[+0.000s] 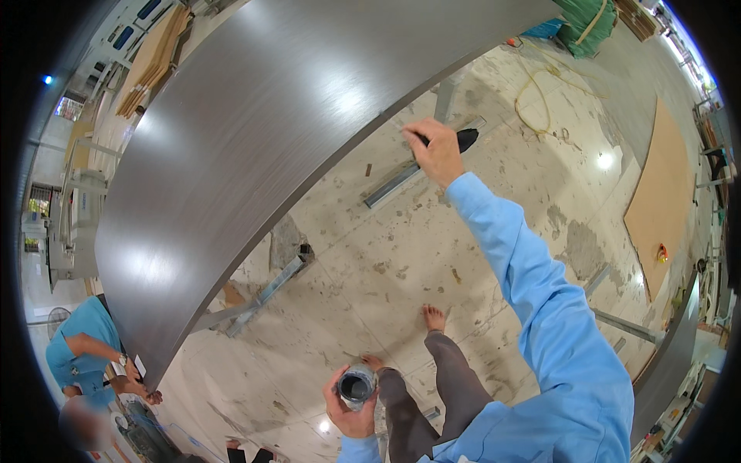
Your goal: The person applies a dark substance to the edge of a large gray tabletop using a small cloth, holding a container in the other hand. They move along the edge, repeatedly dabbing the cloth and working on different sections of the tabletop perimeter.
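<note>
While the left hand (pixel 353 413) grips a small tin (pixel 356 386), right-hand fingers (pixel 432 150) clamp a black brush (pixel 465 139) at the grey panel (pixel 255 154) edge; steady, even strokes look advisable.

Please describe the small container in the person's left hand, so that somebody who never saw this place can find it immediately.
Start at the big grey panel across the top, then drop to the bottom edge, beside the bare feet on the stained floor. There the left hand holds a small round tin. Its open top shows dark contents, and it is the only shiny metal can there.
</note>
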Demonstrator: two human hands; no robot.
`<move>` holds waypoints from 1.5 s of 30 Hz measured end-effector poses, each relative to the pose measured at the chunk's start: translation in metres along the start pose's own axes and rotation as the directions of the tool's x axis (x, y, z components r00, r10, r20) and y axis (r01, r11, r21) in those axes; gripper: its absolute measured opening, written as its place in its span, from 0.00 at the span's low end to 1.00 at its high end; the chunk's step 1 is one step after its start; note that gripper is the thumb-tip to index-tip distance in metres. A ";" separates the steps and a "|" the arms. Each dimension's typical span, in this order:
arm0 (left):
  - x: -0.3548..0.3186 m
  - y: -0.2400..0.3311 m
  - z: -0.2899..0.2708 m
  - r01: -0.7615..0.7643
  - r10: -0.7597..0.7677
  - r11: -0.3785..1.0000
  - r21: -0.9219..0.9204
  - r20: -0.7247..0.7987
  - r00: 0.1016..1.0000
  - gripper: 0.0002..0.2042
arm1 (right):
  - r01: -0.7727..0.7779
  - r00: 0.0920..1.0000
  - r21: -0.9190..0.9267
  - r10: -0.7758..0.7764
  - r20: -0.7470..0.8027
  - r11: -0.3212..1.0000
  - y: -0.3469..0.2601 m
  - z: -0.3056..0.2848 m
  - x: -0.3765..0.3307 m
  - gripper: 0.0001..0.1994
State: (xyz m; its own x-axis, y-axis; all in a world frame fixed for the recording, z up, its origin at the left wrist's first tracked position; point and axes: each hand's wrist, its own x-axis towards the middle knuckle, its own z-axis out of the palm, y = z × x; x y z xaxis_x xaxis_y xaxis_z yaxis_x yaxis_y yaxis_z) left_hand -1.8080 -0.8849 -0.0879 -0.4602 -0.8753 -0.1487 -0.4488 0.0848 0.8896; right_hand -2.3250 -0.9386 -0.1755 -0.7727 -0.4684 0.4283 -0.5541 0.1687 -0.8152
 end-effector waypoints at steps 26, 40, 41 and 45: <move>-0.010 -0.047 -0.057 -0.045 0.040 0.992 -0.118 -0.044 0.998 0.38 | 0.041 0.994 0.059 -0.034 -0.103 0.997 -0.113 0.124 -0.103 0.04; -0.025 -0.079 -0.097 0.010 -0.023 0.984 -0.176 -0.073 0.997 0.39 | 0.033 0.989 0.050 -0.026 -0.146 0.998 -0.163 0.165 -0.140 0.04; -0.026 -0.081 -0.100 0.009 -0.022 0.985 -0.171 -0.073 0.997 0.40 | 0.011 0.986 0.040 -0.004 -0.165 0.999 -0.162 0.165 -0.139 0.04; -0.029 -0.090 -0.108 -0.003 -0.015 0.988 -0.153 -0.112 0.994 0.38 | 0.041 0.997 0.095 -0.047 0.055 0.995 -0.179 0.191 -0.163 0.04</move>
State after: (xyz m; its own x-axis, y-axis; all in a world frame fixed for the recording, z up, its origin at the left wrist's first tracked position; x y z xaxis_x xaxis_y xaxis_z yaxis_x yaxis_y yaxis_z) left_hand -1.6713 -0.9186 -0.1175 -0.3645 -0.9244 -0.1123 -0.3252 0.0134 0.9455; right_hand -2.0410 -1.0585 -0.1742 -0.7276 -0.5231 0.4438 -0.5539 0.0662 -0.8300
